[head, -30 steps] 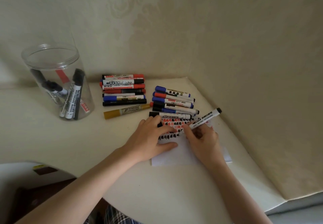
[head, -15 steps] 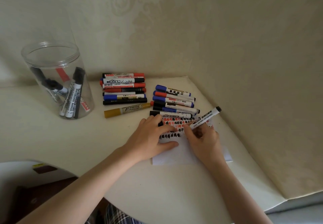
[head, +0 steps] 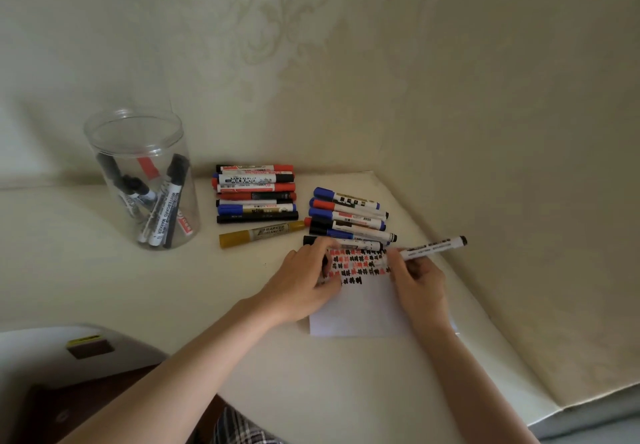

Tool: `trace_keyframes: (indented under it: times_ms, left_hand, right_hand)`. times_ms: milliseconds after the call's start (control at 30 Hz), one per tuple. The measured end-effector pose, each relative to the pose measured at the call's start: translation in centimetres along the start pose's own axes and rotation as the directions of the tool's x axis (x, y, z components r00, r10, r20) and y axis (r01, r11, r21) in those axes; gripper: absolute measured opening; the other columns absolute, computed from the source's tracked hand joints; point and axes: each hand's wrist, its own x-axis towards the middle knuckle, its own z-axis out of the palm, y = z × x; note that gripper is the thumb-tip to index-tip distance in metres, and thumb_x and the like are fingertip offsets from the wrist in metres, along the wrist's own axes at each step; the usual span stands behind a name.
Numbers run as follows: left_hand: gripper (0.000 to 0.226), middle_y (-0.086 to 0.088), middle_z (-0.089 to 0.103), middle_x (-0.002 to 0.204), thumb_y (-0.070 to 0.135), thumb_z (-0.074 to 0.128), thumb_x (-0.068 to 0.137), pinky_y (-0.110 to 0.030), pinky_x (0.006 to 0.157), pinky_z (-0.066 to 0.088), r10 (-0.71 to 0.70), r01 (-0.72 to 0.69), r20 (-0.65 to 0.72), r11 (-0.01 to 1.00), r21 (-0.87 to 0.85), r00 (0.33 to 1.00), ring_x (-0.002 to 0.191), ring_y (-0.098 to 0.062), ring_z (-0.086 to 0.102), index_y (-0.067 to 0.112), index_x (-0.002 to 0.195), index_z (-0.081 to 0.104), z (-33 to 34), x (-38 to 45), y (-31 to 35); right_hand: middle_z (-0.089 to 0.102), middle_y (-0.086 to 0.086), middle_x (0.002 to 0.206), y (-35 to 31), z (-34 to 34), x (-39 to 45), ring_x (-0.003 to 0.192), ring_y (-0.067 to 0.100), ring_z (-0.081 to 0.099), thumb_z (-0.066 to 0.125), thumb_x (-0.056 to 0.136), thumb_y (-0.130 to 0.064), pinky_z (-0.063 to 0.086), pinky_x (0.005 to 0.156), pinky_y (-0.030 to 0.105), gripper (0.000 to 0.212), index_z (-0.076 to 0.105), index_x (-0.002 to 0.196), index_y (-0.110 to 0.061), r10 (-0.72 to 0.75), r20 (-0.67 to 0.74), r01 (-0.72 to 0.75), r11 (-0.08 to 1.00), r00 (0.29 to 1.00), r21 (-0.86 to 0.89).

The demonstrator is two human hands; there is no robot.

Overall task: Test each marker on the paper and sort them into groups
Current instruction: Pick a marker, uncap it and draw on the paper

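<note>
Right hand (head: 417, 279) grasps slim white cylindrical marker (head: 433, 247); left hand (head: 304, 282) flat, released, pressing smooth white paper (head: 360, 312).

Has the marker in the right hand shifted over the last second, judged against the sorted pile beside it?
No. The marker in the right hand lies as before, cap end pointing right just below the right-hand pile, tip at the paper.

A marker in the jar (head: 142, 180), far left of the hands, reads "WHITEBOARD MARKER" (head: 165, 215). The gold marker (head: 262, 233) just beyond the left hand (head: 304, 284) reads "MARKER". Other labels are too blurred.
</note>
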Motion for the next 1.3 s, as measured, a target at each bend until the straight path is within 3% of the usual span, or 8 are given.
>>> trace_keyframes:
  times_ms: [67, 167, 233, 367, 567, 833, 1067, 1300]
  left_hand:
    - [0.028, 0.003, 0.058, 0.119, 0.019, 0.042, 0.103, -0.037, 0.088, 0.055, -0.127, 0.137, 0.061, 0.969, -0.204, 0.990, 0.101, -0.012, 0.061, 0.023, 0.130, 0.036, -1.4, -0.2, 0.7]
    - [0.032, 0.010, 0.054, 0.126, 0.015, 0.035, 0.105, -0.016, 0.083, 0.048, -0.169, 0.178, 0.064, 0.963, -0.202, 0.984, 0.107, -0.002, 0.055, 0.026, 0.135, 0.038, -3.4, -1.7, 1.1]
    - [0.036, 0.017, 0.053, 0.122, 0.014, 0.040, 0.104, -0.010, 0.080, 0.044, -0.153, 0.155, 0.027, 0.967, -0.204, 0.988, 0.105, 0.002, 0.054, 0.031, 0.136, 0.038, -4.3, -3.1, 1.1]
    - [0.028, 0.016, 0.062, 0.116, 0.015, 0.052, 0.100, -0.017, 0.091, 0.050, -0.147, 0.124, -0.085, 0.966, -0.225, 0.986, 0.096, 0.004, 0.064, 0.027, 0.125, 0.052, -5.8, -5.8, 0.5]
    - [0.023, 0.000, 0.072, 0.099, 0.011, 0.057, 0.098, -0.015, 0.081, 0.050, -0.227, 0.117, -0.223, 0.901, -0.418, 0.948, 0.087, -0.005, 0.069, 0.026, 0.109, 0.070, -8.3, -8.8, -0.8]
    - [0.011, -0.006, 0.075, 0.086, 0.005, 0.064, 0.091, -0.020, 0.075, 0.054, -0.292, 0.027, -0.313, 0.769, -0.638, 0.904, 0.083, -0.018, 0.073, 0.010, 0.099, 0.070, -10.3, -11.0, -0.6]
    - [0.010, -0.005, 0.073, 0.082, 0.003, 0.067, 0.089, -0.023, 0.073, 0.057, -0.282, 0.004, -0.308, 0.743, -0.669, 0.909, 0.079, -0.022, 0.073, 0.007, 0.097, 0.070, -10.4, -11.5, 0.0]
    - [0.008, -0.007, 0.073, 0.075, 0.005, 0.069, 0.087, -0.025, 0.073, 0.057, -0.247, -0.088, -0.406, 0.755, -0.650, 0.880, 0.072, -0.019, 0.070, 0.005, 0.095, 0.071, -10.4, -12.0, 0.6]
  right_hand:
    - [0.060, -0.010, 0.057, -0.7, -0.2, 0.0, 0.047, -0.001, 0.048, 0.065, 0.093, -0.027, 0.038, 0.048, 0.014, 0.017, 0.069, 0.089, -0.011, 0.048, 0.024, -0.048, 0.999, 0.999, 0.022]
    - [0.056, -0.004, 0.057, -2.5, -0.4, -0.4, 0.052, 0.010, 0.046, 0.062, 0.094, -0.017, 0.040, 0.049, 0.021, 0.011, 0.067, 0.089, -0.008, 0.075, 0.096, -0.085, 0.991, 0.993, 0.106]
    - [0.052, 0.002, 0.058, -3.7, 0.1, -1.4, 0.055, 0.014, 0.043, 0.061, 0.094, -0.012, 0.038, 0.051, 0.026, 0.014, 0.065, 0.082, -0.007, 0.040, 0.154, -0.058, 0.991, 0.987, 0.119]
    - [0.054, 0.007, 0.063, -5.5, 2.8, -4.5, 0.058, 0.018, 0.045, 0.062, 0.093, -0.010, 0.038, 0.053, 0.028, 0.011, 0.064, 0.082, -0.007, 0.013, 0.326, -0.087, 0.973, 0.945, 0.213]
    - [0.065, 0.012, 0.070, -7.3, 6.6, -7.2, 0.060, 0.016, 0.058, 0.054, 0.099, -0.026, 0.046, 0.056, 0.027, 0.026, 0.067, 0.090, -0.005, 0.140, 0.414, -0.314, 0.866, 0.899, 0.390]
    - [0.066, 0.009, 0.067, -9.2, 9.4, -9.6, 0.063, 0.018, 0.058, 0.053, 0.099, -0.022, 0.045, 0.061, 0.031, 0.026, 0.068, 0.091, -0.003, 0.078, 0.441, -0.267, 0.883, 0.894, 0.385]
    - [0.064, 0.011, 0.071, -10.1, 9.8, -10.6, 0.064, 0.018, 0.057, 0.057, 0.096, -0.027, 0.045, 0.063, 0.031, 0.030, 0.068, 0.087, -0.001, 0.045, 0.481, -0.234, 0.911, 0.875, 0.339]
    - [0.057, 0.006, 0.066, -10.4, 9.5, -11.0, 0.061, 0.014, 0.050, 0.068, 0.087, -0.028, 0.043, 0.061, 0.027, 0.025, 0.070, 0.079, -0.005, 0.022, 0.467, -0.224, 0.897, 0.884, 0.382]
